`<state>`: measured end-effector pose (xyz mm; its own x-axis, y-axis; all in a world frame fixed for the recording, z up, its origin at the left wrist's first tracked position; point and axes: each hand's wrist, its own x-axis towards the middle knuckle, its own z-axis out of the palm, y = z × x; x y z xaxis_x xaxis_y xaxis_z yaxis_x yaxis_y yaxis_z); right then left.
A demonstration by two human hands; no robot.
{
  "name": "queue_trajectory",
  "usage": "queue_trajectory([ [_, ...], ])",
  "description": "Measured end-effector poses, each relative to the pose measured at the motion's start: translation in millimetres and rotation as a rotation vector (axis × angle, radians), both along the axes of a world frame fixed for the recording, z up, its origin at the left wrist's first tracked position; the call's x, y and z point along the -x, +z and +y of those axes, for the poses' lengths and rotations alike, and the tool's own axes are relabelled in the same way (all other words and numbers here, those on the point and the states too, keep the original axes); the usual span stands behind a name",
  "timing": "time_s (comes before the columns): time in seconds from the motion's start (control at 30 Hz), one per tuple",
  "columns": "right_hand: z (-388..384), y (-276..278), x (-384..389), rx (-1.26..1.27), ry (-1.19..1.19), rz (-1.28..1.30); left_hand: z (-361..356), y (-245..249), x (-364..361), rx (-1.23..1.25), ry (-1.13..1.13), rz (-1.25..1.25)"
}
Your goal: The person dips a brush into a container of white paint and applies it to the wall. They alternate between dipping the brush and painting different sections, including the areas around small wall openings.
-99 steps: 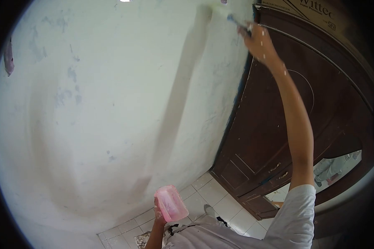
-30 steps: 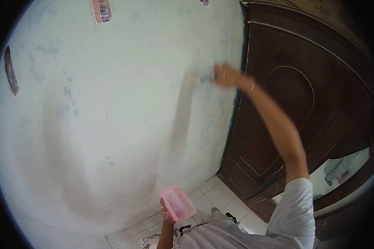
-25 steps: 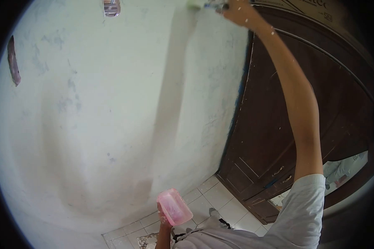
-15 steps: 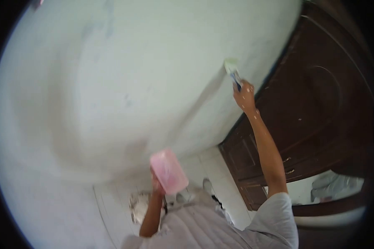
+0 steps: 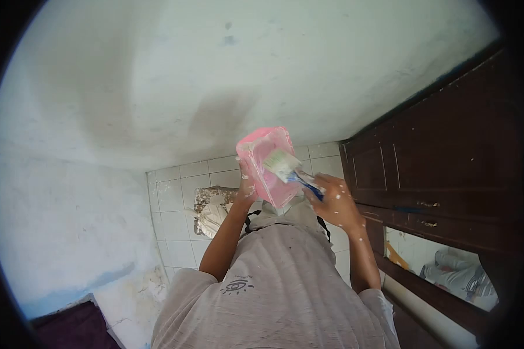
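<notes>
A pink plastic tub (image 5: 261, 174), smeared with white paint along its rim, is tilted in front of my chest. My left hand (image 5: 246, 181) grips it by its left side. In my right hand (image 5: 335, 200), spotted with white paint, is a paintbrush (image 5: 306, 181) with a blue and white handle. Its pale, paint-coated bristles lie over the open mouth of the tub, pointing up and left. My right fingers are wrapped round the handle close to the tub's right side.
The pale wall (image 5: 332, 75) with faint patches rises ahead. To the right stands a dark brown wooden cabinet (image 5: 448, 151) with a mirror (image 5: 442, 267) at its lower part. A paint-stained stool (image 5: 206, 198) with a cream cloth (image 5: 214, 216) sits on the white tiled floor (image 5: 174, 224).
My right hand has brought the paintbrush down from the wall to the tub. My left hand has raised the tub and tipped its mouth towards me. The view has tilted downward.
</notes>
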<state>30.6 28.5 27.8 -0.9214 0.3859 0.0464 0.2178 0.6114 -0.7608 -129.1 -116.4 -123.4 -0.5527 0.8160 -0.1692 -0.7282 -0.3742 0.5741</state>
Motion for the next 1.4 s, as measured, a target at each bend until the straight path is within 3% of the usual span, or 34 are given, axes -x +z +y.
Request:
queue_trajectory([
  [0.2, -12.5, -21.6, 34.4, -0.124, 0.038, 0.117, -0.9, -8.4, -10.6, 0.132, 0.028, 0.073],
  [0.33, -26.8, -52.1, 37.8, -0.165, 0.063, 0.038, -9.5, -15.4, 4.2, 0.131, -0.02, 0.068],
  [0.4, -26.6, -50.8, 34.9, -0.118, 0.11, 0.051, -9.9, -4.0, 8.6, -0.144, -0.08, -0.033],
  [0.47, -18.4, -39.0, 28.4, -0.07, 0.271, -0.155, -11.8, -5.7, 12.0, -0.116, -0.061, -0.009],
  [0.57, -19.6, -8.6, 32.7, -0.085, 0.119, -0.037, -17.3, -14.7, 12.2, -0.059, 0.001, 0.05],
  [0.7, -34.2, -12.8, 57.4, -0.088, 0.024, -0.043, -21.3, -26.1, 10.0, 0.013, 0.06, 0.125],
  [0.8, -48.7, -39.4, 55.1, -0.109, 0.028, -0.054, -21.0, -26.0, 8.7, 0.061, 0.096, 0.193],
  [0.83, -45.6, -39.6, 48.7, -0.118, 0.128, -0.157, -23.2, -23.9, 9.4, 0.062, 0.097, 0.197],
  [0.87, -40.9, -39.3, 42.7, -0.125, 0.228, -0.261, -27.9, -19.4, 11.2, 0.024, 0.065, 0.116],
  [0.93, -25.5, -33.1, 29.4, -0.094, 0.231, -0.228, -28.2, -18.0, 10.6, -0.009, 0.031, 0.037],
  [1.0, -20.6, -21.3, 32.9, -0.068, 0.236, -0.2, -28.4, -19.2, 13.7, 0.043, 0.111, 0.131],
  [1.07, -25.2, -11.9, 48.4, -0.065, 0.106, -0.011, -29.1, -16.2, 8.7, 0.085, 0.155, 0.159],
  [1.2, -49.7, -40.1, 68.8, -0.143, 0.041, -0.02, -23.1, -12.8, 2.9, 0.094, 0.247, 0.305],
  [1.3, -55.4, -44.0, 60.1, -0.15, 0.113, -0.137, -27.4, 4.9, 1.3, 0.097, 0.165, 0.392],
  [1.4, -31.3, -31.1, 44.9, -0.083, 0.19, -0.216, -34.5, -13.3, 8.8, 0.055, 0.159, 0.235],
])
